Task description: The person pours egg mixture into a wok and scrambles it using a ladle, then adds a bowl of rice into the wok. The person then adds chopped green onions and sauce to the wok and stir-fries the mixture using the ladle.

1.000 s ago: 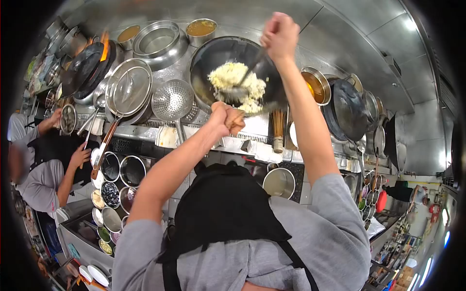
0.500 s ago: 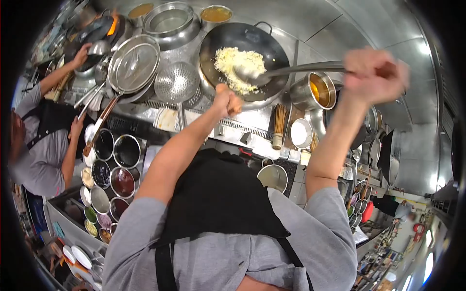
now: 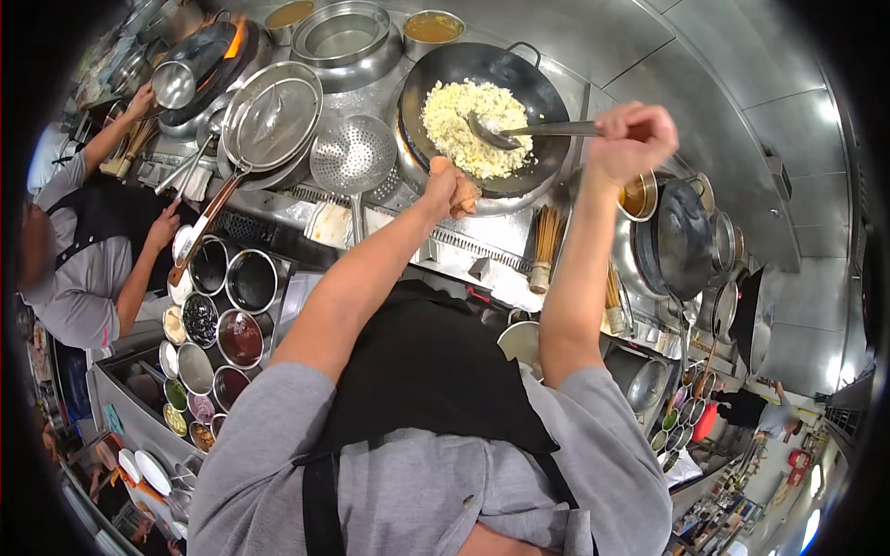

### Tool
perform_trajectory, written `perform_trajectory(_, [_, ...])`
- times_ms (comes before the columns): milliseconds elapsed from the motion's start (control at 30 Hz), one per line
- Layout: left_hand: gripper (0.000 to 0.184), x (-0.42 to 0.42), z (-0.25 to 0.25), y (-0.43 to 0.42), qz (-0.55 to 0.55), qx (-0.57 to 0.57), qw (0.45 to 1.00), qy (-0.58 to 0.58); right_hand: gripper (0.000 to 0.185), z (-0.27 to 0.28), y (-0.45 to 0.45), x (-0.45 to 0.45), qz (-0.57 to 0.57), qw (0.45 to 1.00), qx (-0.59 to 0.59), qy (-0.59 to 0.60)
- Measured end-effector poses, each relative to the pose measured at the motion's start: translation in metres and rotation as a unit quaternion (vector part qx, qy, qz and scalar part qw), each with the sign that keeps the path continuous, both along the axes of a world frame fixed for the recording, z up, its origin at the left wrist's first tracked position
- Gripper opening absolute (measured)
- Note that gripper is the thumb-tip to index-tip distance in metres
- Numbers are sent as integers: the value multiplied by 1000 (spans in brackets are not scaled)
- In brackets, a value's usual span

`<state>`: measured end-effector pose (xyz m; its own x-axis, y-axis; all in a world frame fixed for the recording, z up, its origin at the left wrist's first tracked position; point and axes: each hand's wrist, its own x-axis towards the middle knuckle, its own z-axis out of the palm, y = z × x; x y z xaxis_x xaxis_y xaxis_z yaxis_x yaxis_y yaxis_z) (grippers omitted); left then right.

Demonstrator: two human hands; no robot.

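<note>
My right hand [image 3: 634,139] is closed round the handle of a ladle [image 3: 556,130]. The ladle's bowl rests in pale yellow and white food [image 3: 475,116], which looks like rice with egg, inside a black wok [image 3: 549,88]. At the wok's near rim, my left hand [image 3: 451,188] is clenched, apparently gripping the wok there. A brownish bit, perhaps a folded cloth, shows at its fingers. A perforated skimmer [image 3: 353,155] lies to the left of that hand.
Round wire strainers [image 3: 273,116] sit further left. Behind them stands a metal pot [image 3: 341,37]. A bamboo brush [image 3: 545,246] stands near the counter edge, and a dark pan [image 3: 684,236] lies to the right. At left, a co-worker's hand [image 3: 141,100] holds a ladle beside flames.
My right hand has moved left and slightly down with the ladle. The food lies spread wider in the wok. My left hand stays at the rim. The co-worker's ladle has been raised.
</note>
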<state>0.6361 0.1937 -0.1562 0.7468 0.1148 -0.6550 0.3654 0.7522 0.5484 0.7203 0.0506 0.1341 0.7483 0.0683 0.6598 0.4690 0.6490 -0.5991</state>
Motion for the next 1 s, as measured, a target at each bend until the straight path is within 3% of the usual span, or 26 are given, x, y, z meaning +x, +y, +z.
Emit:
perform_trajectory(67, [21,7,-7,-2,32,6,999,17,36,25,-1,-23,64,996,62,-23])
perform_trajectory(167, [23,8,-9,-7,76,11,997,16,39,-44,38,-28,-105,984,-67,-131])
perform_trajectory(233, [24,10,-16,-5,77,24,997,-1,31,-95,53,2,99,973,-165,-127])
perform_trajectory(333, [22,-2,-2,-1,23,29,999,-1,24,-18,40,12,79,982,-169,-28])
perform_trajectory(367, [22,-1,-1,2,8,31,999,-20,26,9,25,2,12,978,-199,-57])
perform_trajectory(433, [21,1,9,-3,57,24,998,21,26,29,-21,-1,196,975,-94,38])
perform_trajectory(467, [20,2,12,-6,79,21,996,43,25,31,-33,-13,109,988,-109,-17])
perform_trajectory(567, [19,3,4,-3,31,11,999,42,26,-38,-7,10,-36,996,-33,80])
perform_trajectory(633, [18,0,18,-7,60,15,997,41,24,-51,20,-11,-91,989,1,117])
perform_trajectory(700, [18,2,15,-11,109,19,993,28,22,-36,35,-68,-53,998,-34,24])
perform_trajectory(767, [16,5,-3,-9,112,25,993,-1,22,-46,46,-101,-103,981,-126,-103])
perform_trajectory(833, [15,18,-41,-9,136,30,990,-18,20,-80,59,-72,-74,985,-134,-77])
perform_trajectory(900, [20,11,-33,-11,110,20,994,-12,19,-72,60,-26,-50,989,-136,-14])
perform_trajectory(967, [20,10,-35,-7,95,31,994,-45,18,-30,44,-18,-77,988,-35,126])
perform_trajectory(1000, [19,11,-29,-10,125,44,991,-34,18,-16,15,-4,42,994,-33,99])
